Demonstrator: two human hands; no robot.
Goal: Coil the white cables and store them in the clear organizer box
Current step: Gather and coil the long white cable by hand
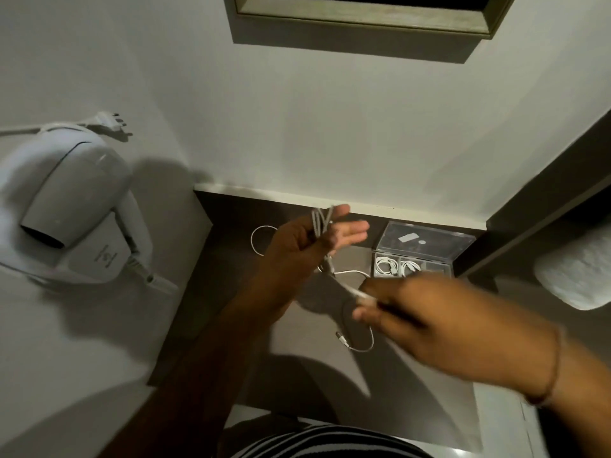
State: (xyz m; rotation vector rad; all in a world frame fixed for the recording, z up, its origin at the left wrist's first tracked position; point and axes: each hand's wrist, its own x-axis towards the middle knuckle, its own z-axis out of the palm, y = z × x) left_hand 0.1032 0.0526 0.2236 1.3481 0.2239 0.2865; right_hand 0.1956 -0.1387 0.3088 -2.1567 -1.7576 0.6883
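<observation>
Left hand (309, 238) is up over the dark desk (297, 365), fingers spread wide, with loops of a white cable (320, 223) wound around them. The cable runs down to the right hand (439, 320), blurred, its fingers pinched narrow on the free end. Another white cable (358, 345) lies loose on the desk below. At the back right sits the clear organizer box (420, 251), lid raised, coiled cables in its compartments. A hair dryer (69, 200) hangs on the left wall.
</observation>
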